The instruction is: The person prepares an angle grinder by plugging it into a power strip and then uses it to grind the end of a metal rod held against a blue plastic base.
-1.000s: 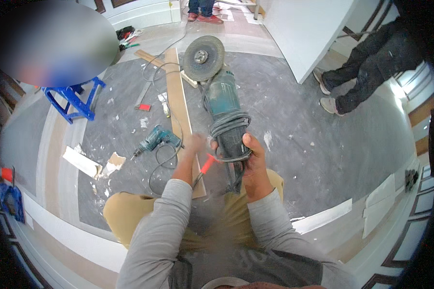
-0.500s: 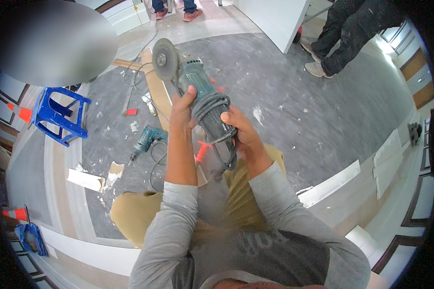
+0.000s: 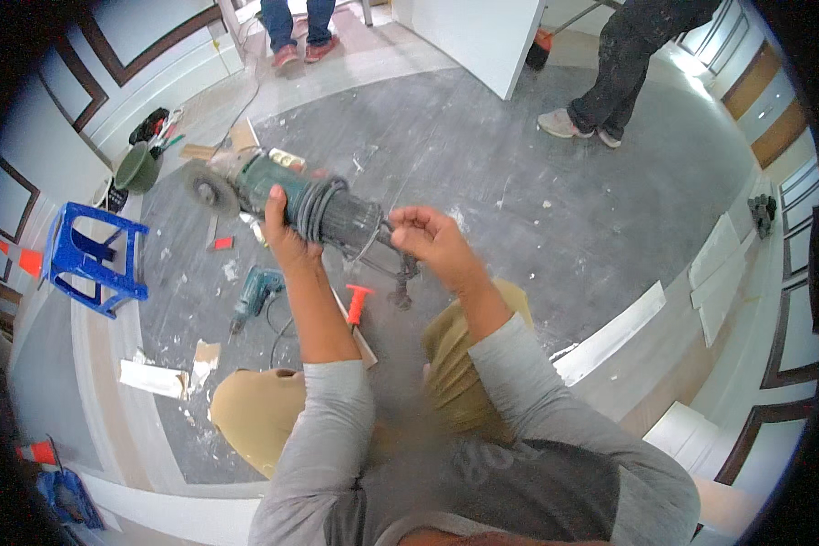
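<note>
Left hand (image 3: 287,238) fingers wrapped round angle grinder (image 3: 282,196) body; right hand (image 3: 432,241) fingers pinched black cord (image 3: 387,259). Looked heavy, rigid; best gripped mid-body, away from disc (image 3: 205,191).

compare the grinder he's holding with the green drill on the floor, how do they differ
The angle grinder is up in the air, gripped by the left hand with the right hand at its tail; the drill lies untouched on the floor. The grinder looks larger and carries a round disc at its front end; the drill shows none. The grinder's cord is coiled around its body. Both have green housings.
</note>
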### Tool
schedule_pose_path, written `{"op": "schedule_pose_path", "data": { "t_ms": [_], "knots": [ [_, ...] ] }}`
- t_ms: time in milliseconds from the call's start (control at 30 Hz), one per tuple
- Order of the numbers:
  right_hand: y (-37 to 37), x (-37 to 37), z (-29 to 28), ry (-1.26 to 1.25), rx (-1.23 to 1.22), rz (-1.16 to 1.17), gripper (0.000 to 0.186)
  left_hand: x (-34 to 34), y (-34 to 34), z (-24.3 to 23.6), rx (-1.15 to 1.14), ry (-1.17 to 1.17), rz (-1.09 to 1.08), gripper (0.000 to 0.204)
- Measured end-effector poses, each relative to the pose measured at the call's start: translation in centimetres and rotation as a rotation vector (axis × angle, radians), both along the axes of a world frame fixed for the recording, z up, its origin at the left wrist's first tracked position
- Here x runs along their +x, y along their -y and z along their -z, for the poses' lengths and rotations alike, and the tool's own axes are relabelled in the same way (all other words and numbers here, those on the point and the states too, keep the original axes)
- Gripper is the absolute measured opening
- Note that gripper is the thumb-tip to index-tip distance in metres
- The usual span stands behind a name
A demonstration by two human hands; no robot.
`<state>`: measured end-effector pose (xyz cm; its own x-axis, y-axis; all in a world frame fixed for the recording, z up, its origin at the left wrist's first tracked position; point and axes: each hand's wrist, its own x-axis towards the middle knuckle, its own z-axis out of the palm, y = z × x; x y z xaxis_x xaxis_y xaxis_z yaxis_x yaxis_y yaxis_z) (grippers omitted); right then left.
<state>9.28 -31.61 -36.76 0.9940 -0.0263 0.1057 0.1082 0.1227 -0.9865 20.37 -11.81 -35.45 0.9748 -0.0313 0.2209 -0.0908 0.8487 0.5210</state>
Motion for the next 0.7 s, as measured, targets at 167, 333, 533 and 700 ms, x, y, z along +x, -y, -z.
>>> {"op": "schedule_pose_path", "data": {
  "t_ms": [167,333,533,700],
  "knots": [
    [-2.0,-0.2,-0.8,-0.074,-0.346,0.102,0.03,0.4,-1.3,2.3,0.16,0.095,-0.146,0.052],
    [-2.0,0.7,0.4,0.04,-0.582,0.229,0.024,-1.3,0.0,0.3,0.219,0.154,-0.306,0.054],
    [-2.2,1.0,1.1,-0.045,-0.546,0.281,0.022,-0.9,-0.7,0.4,0.271,0.219,-0.27,0.056],
    [-1.6,0.8,0.7,-0.163,-0.484,0.343,0.02,-1.6,-1.5,0.4,0.411,0.229,-0.323,0.061]
  ]
}}
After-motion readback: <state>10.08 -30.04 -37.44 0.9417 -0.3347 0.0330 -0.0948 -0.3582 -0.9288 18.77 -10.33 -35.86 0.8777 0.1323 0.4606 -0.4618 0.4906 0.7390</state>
